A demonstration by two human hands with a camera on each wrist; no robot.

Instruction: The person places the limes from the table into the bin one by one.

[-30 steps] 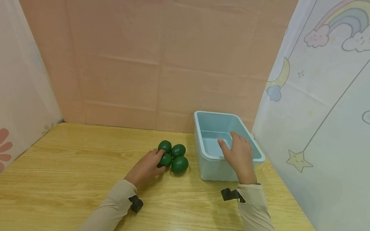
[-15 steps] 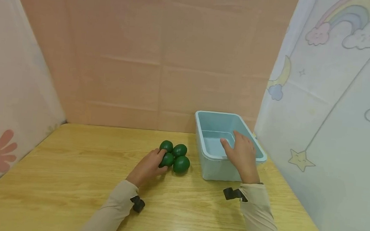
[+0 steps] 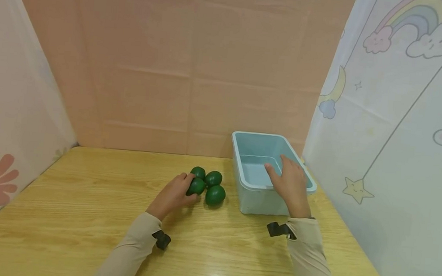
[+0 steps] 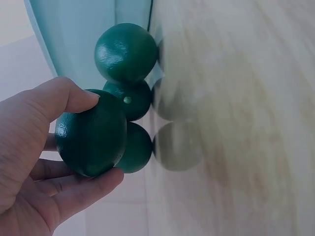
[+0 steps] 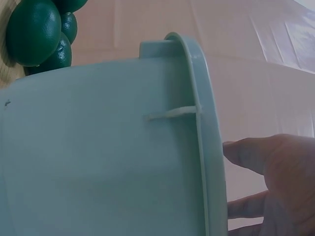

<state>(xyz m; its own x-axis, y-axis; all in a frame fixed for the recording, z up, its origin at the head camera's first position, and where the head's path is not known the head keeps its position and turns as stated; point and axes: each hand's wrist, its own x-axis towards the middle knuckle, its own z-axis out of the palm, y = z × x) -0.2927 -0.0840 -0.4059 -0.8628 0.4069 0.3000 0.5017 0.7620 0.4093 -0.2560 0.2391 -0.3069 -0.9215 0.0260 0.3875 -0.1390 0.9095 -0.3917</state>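
Observation:
Smooth, dark green avocados sit bunched in the middle of the table. My left hand pinches the nearest-left avocado between thumb and fingers; the left wrist view has it raised off the wood. Behind it three more stand close together: one at the front right, one at the back right and one at the back left. My right hand hovers over the near rim of a light blue plastic bin, thumb and fingers spread, holding nothing.
The wooden table carries the bin to the right of the avocados, near the right-hand patterned wall. A peach cloth backdrop hangs along the far table edge. Each wrist wears a black camera mount.
My left hand has closed around the avocado and raised it slightly from the table. The right hand stays over the bin, almost still. The other avocados keep their places.

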